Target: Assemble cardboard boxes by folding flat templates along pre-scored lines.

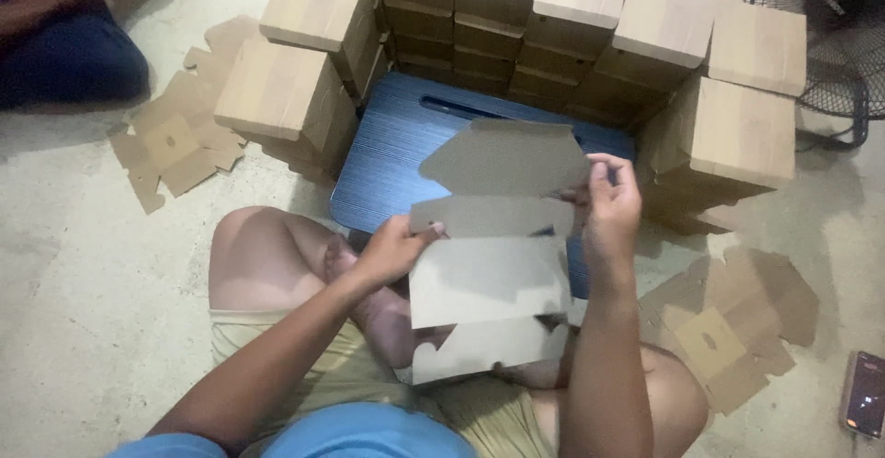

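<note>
Two hands, the left hand (392,251) and the right hand (610,202), were on one flat cardboard blank (493,255). Two piles of flat blanks lay on the floor, one left (180,135), one right (728,329). There was one blue board (387,158), one fan (834,29) and one phone (865,393). The folded boxes (572,25) were stacked too tightly to count.

Flat die-cut cardboard blank (493,255), pale grey inner face up, creased into four panels with notched flaps, held tilted above crossed legs, near a dark blue board
</note>
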